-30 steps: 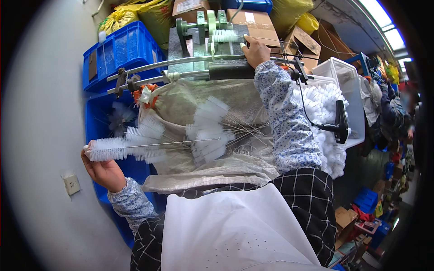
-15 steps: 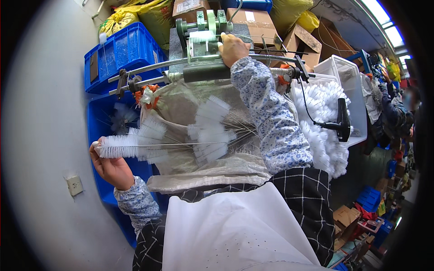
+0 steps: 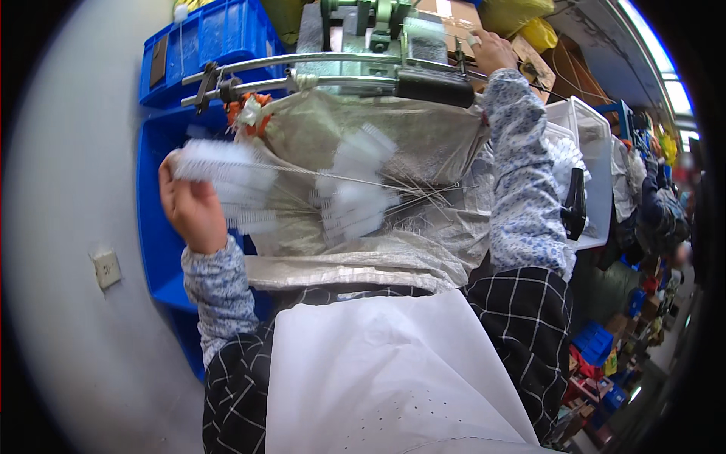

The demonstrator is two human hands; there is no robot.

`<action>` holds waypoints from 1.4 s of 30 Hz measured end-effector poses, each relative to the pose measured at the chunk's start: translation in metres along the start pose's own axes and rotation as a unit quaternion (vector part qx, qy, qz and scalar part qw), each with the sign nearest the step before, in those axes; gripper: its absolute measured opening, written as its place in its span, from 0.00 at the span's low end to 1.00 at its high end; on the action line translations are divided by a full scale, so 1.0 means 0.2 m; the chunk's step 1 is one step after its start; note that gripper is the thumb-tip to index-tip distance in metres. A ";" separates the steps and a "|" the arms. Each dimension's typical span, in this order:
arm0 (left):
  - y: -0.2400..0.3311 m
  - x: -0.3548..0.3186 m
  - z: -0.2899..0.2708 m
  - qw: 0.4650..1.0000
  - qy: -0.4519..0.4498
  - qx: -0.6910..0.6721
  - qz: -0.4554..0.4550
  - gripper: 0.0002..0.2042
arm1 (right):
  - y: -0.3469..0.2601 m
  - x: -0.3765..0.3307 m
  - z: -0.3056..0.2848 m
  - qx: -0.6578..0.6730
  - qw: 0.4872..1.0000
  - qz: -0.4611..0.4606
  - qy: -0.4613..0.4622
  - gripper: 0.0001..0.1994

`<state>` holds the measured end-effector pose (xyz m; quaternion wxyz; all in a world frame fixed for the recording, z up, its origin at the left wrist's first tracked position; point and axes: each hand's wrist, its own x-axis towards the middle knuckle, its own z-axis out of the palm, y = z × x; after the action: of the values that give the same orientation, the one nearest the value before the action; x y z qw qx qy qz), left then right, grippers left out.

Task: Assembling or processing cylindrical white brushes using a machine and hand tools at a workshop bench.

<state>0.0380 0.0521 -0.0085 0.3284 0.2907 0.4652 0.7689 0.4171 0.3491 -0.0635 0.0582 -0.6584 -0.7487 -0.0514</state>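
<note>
Left hand [image 3: 193,208]: closed round the bristled end of a white bottle brush [image 3: 219,170], held up at the left, wire stem pointing right.
Brush bundle [image 3: 355,193]: more white brushes on wire stems, fanned over an open grey sack [image 3: 363,250] at the lap.
Right hand [image 3: 491,51]: up on the green machine [image 3: 363,23]; grip unclear.
Step, judged: feeding one brush to the machine.
Next move needs: a steady stem.
</note>
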 end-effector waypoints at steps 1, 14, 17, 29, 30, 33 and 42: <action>-0.02 0.01 0.03 0.999 -0.016 -0.033 -0.026 0.09 | 0.06 0.03 0.05 0.000 0.999 -0.012 -0.031 0.16; -0.20 -0.16 0.35 0.983 -0.111 -0.034 -0.139 0.09 | -0.07 -0.50 -0.51 0.318 0.843 -0.228 -0.370 0.12; -0.29 -0.26 0.43 0.980 -0.163 0.034 -0.111 0.09 | -0.43 -0.73 -0.51 0.377 0.775 -0.266 -0.433 0.17; -0.14 0.09 -0.46 0.823 -0.119 0.555 -0.031 0.09 | -0.32 -0.20 -0.09 0.113 0.990 -0.067 0.055 0.14; -0.14 0.07 -0.47 0.816 -0.123 0.561 -0.067 0.07 | -0.34 -0.18 -0.08 0.095 0.994 -0.054 0.026 0.14; -0.17 0.03 -0.47 0.854 -0.071 0.515 -0.013 0.08 | -0.36 -0.15 -0.09 0.101 0.993 -0.057 0.003 0.14; -0.16 0.06 -0.46 0.863 -0.112 0.492 -0.040 0.07 | -0.35 -0.12 -0.05 0.127 0.987 -0.092 0.020 0.17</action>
<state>-0.0308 0.0243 -0.0715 0.2233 0.4792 0.7545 0.3889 0.3514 0.3163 -0.0581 0.1517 -0.5727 -0.8052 0.0260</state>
